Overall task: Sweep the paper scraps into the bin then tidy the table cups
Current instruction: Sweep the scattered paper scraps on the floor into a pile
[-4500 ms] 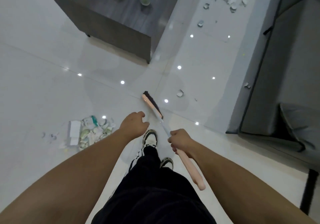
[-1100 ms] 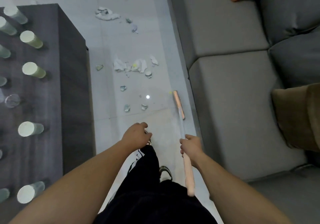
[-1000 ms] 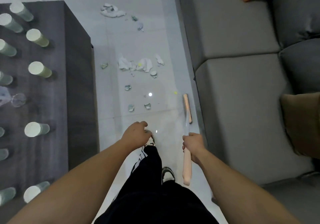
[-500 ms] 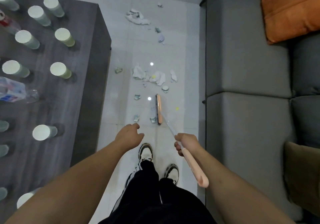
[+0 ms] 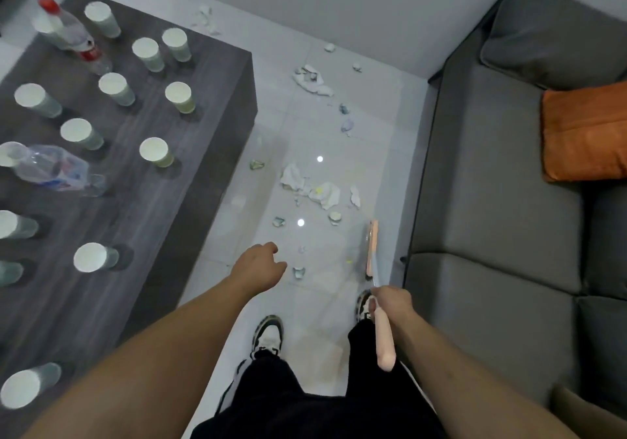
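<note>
Torn paper scraps (image 5: 317, 190) lie scattered on the pale tiled floor between the dark table and the sofa, with more scraps (image 5: 311, 79) farther off. My right hand (image 5: 390, 304) grips the pink handle of a broom (image 5: 372, 248), whose head rests on the floor close to the sofa base, just right of the nearest scraps. My left hand (image 5: 260, 265) hangs over the floor with loosely curled fingers and holds nothing. Several paper cups (image 5: 157, 151) stand spread over the dark wooden table (image 5: 190, 180) on the left.
A clear plastic bottle (image 5: 51, 167) lies on its side on the table and a red-capped bottle (image 5: 69, 36) stands near its far end. A grey sofa (image 5: 502, 221) with an orange cushion (image 5: 583, 135) lines the right. My feet (image 5: 268, 335) stand on the floor strip.
The broom head swung from the middle of the floor strip to the right, next to the sofa. My view shifted so more of the table and far scraps show.
</note>
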`<state>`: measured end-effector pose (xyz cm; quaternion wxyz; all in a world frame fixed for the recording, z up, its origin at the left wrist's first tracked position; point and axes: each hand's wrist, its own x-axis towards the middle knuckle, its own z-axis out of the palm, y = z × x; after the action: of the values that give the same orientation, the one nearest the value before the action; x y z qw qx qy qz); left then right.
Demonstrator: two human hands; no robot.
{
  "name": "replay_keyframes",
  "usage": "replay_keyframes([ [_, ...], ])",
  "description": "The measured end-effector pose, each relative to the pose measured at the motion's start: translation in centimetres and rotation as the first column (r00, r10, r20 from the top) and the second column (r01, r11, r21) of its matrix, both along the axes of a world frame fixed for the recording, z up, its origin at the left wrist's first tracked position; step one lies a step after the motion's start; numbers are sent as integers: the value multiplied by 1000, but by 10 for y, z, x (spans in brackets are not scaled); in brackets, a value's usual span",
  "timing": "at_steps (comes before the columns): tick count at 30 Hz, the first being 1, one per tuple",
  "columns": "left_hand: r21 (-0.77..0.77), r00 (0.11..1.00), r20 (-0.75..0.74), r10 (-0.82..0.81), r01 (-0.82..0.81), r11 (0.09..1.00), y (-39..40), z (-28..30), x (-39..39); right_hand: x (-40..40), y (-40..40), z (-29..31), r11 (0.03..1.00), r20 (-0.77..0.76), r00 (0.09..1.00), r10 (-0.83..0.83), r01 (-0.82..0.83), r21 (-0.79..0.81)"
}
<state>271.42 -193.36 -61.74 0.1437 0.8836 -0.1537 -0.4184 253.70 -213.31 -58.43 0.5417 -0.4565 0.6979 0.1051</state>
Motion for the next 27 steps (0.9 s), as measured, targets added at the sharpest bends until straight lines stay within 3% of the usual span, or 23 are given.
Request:
replay_keyframes([
  [11,193,1000,0,29,-28,981,-139,3,-23,18,-138,-40,901,118,993,-25,-28,434],
  [19,30,995,42,-90,89,996,-321,26,-13,15,-262,-21,920,199,962,186,-242,309],
  [27,55,990,91,-105,101,993,-377,46,46,52,-339,-18,944,221,949,223,-266,193],
])
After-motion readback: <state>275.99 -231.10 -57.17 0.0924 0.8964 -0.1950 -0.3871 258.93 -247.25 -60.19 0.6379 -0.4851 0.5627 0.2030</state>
